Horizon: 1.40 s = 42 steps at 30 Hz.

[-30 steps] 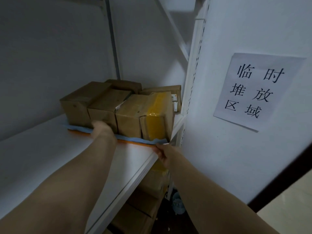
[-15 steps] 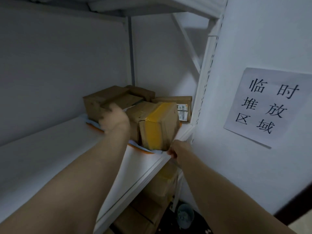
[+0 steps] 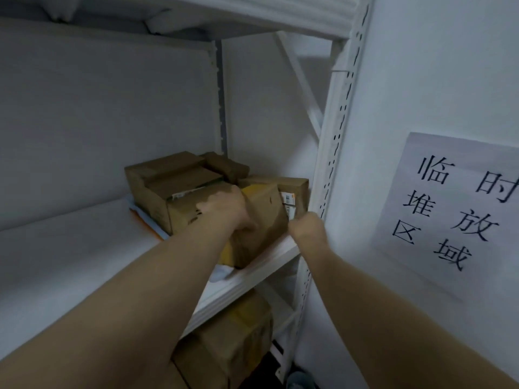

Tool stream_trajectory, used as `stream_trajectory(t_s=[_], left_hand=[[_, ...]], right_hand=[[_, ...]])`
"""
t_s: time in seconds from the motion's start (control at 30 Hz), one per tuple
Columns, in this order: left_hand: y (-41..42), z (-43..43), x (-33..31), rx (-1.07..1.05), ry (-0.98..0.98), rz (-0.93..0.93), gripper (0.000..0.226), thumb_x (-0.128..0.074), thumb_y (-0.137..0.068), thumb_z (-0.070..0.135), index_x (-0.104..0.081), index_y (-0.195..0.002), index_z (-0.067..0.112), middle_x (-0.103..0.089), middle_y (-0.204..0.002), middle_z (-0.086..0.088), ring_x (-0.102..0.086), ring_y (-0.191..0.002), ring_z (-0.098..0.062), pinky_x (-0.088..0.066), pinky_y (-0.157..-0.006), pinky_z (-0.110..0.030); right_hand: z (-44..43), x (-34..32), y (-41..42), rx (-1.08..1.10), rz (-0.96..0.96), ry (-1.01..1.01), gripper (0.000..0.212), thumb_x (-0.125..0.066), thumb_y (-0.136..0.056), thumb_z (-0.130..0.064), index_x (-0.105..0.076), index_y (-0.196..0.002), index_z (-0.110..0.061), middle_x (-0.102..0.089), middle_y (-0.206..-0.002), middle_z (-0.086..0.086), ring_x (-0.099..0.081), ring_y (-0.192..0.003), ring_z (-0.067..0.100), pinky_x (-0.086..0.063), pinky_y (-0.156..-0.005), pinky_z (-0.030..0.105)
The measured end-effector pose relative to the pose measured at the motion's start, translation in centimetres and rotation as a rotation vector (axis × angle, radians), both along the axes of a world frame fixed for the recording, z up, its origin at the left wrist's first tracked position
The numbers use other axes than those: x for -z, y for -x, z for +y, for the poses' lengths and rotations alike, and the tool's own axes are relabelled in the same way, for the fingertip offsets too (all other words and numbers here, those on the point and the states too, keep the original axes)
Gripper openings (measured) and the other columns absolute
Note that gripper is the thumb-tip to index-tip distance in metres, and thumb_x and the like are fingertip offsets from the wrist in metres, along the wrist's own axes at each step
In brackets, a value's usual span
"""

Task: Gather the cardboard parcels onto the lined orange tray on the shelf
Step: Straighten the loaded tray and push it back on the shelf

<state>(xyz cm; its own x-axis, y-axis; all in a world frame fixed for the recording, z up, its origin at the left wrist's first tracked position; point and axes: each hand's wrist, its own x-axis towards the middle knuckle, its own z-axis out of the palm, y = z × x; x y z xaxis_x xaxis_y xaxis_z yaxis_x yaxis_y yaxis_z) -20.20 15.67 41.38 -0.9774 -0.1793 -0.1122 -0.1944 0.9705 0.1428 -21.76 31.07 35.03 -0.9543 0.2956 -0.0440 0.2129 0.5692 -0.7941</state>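
Several cardboard parcels [image 3: 157, 178] stand packed together in the shelf's back right corner on an orange tray with a blue liner [image 3: 144, 220]. The front one is a yellow-taped parcel [image 3: 264, 220], tilted toward the shelf's front edge. My left hand [image 3: 224, 210] lies on its top with the fingers curled over it. My right hand [image 3: 306, 228] is closed like a fist against that parcel's right side. Behind it stands a parcel with a barcode label [image 3: 293, 189]. My left forearm hides the tray's front edge.
The white shelf board [image 3: 70, 248] stretches to the left. A perforated white upright [image 3: 334, 153] stands just right of my right hand. More cardboard boxes [image 3: 233, 341] sit on the shelf below. A paper sign [image 3: 455, 209] hangs on the right wall.
Both hands left the tray's front edge and rose onto the front parcel, the left onto its top, the right to its side. The yellow-taped parcel now tilts forward. The view moved closer.
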Motion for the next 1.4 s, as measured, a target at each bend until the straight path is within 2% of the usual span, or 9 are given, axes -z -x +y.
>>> stream_trajectory(t_s=[0.2,0.4,0.5,0.6,0.77,0.93,1.13,1.3,1.4], left_hand=[[-0.7,-0.4,-0.4,0.005,0.051,-0.027,0.107,-0.075,-0.069,0.054,-0.013,-0.151,0.024,-0.038,-0.142,-0.013,-0.041,-0.129,-0.034,-0.042,-0.101,-0.045],[-1.4,0.7,-0.7,-0.15,0.211,-0.088,0.102,-0.076,-0.073,0.041,-0.014,-0.15,0.017,-0.026,-0.145,-0.018,-0.028,-0.136,-0.038,-0.031,-0.108,-0.054],[-1.6,1.0,-0.4,-0.193,0.186,-0.097,0.115,-0.076,-0.072,0.047,0.0,-0.153,0.017,-0.011,-0.155,-0.019,-0.01,-0.144,-0.041,-0.014,-0.113,-0.063],[-1.9,0.4,-0.3,-0.195,0.118,-0.105,0.116,-0.078,-0.068,0.051,-0.004,-0.153,0.023,-0.023,-0.153,-0.015,-0.022,-0.142,-0.039,-0.021,-0.111,-0.063],[-1.5,0.1,-0.1,-0.17,0.087,-0.102,0.108,-0.082,-0.064,0.048,-0.019,-0.147,0.02,-0.037,-0.143,-0.013,-0.038,-0.131,-0.037,-0.036,-0.106,-0.055],[-1.3,0.2,-0.2,-0.182,0.1,-0.112,0.111,-0.083,-0.063,0.046,-0.018,-0.148,0.019,-0.038,-0.141,-0.014,-0.04,-0.129,-0.038,-0.038,-0.105,-0.055],[-1.6,0.7,-0.3,-0.218,0.1,-0.113,0.126,-0.082,-0.066,0.044,0.006,-0.153,0.022,-0.024,-0.152,-0.018,-0.028,-0.139,-0.039,-0.03,-0.11,-0.059],[-2.3,1.5,0.0,-0.226,0.135,-0.081,0.126,-0.079,-0.072,0.038,0.017,-0.151,0.02,-0.013,-0.156,-0.019,-0.016,-0.144,-0.037,-0.016,-0.112,-0.064],[-2.9,1.4,-0.2,-0.23,0.151,-0.071,0.126,-0.079,-0.073,0.038,0.018,-0.151,0.019,-0.007,-0.157,-0.019,-0.012,-0.145,-0.037,-0.013,-0.112,-0.064]], right_hand=[[1.4,-2.5,4.1,-0.174,0.332,-0.46,0.056,-0.066,-0.083,-0.008,-0.041,-0.133,-0.006,-0.039,-0.138,0.015,-0.034,-0.13,0.031,-0.033,-0.109,0.037],[0.9,-3.0,7.9,-0.37,0.12,-0.634,0.071,-0.063,-0.083,-0.021,-0.029,-0.142,0.0,-0.025,-0.148,0.023,-0.022,-0.138,0.037,-0.02,-0.117,0.038],[0.8,-4.0,8.5,-0.387,0.076,-0.671,0.063,-0.062,-0.085,-0.027,-0.034,-0.136,-0.003,-0.033,-0.141,0.025,-0.029,-0.132,0.039,-0.029,-0.109,0.04],[0.6,-5.1,9.0,-0.411,0.058,-0.724,0.058,-0.061,-0.086,-0.03,-0.036,-0.132,-0.004,-0.045,-0.134,0.023,-0.038,-0.127,0.038,-0.03,-0.107,0.04],[0.4,-6.5,9.4,-0.425,0.007,-0.664,0.063,-0.069,-0.08,-0.028,-0.04,-0.131,-0.008,-0.041,-0.129,0.02,-0.046,-0.119,0.037,-0.045,-0.097,0.043],[-0.3,-7.3,9.8,-0.455,0.021,-0.501,0.053,-0.069,-0.076,-0.038,-0.053,-0.12,-0.013,-0.048,-0.123,0.017,-0.044,-0.114,0.032,-0.042,-0.088,0.035],[-0.3,-5.5,9.5,-0.562,-0.069,-0.343,0.06,-0.044,-0.085,-0.044,-0.047,-0.133,-0.008,-0.04,-0.137,0.02,-0.038,-0.122,0.036,-0.037,-0.092,0.037],[0.1,-5.5,8.6,-0.519,0.014,-0.172,0.029,-0.031,-0.09,-0.044,-0.044,-0.094,-0.018,-0.051,-0.125,0.021,-0.052,-0.107,0.035,-0.04,-0.084,0.036],[0.1,-5.3,7.4,-0.501,0.033,-0.166,0.042,-0.036,-0.086,-0.048,-0.054,-0.1,-0.013,-0.053,-0.121,0.019,-0.053,-0.106,0.036,-0.046,-0.09,0.039]])
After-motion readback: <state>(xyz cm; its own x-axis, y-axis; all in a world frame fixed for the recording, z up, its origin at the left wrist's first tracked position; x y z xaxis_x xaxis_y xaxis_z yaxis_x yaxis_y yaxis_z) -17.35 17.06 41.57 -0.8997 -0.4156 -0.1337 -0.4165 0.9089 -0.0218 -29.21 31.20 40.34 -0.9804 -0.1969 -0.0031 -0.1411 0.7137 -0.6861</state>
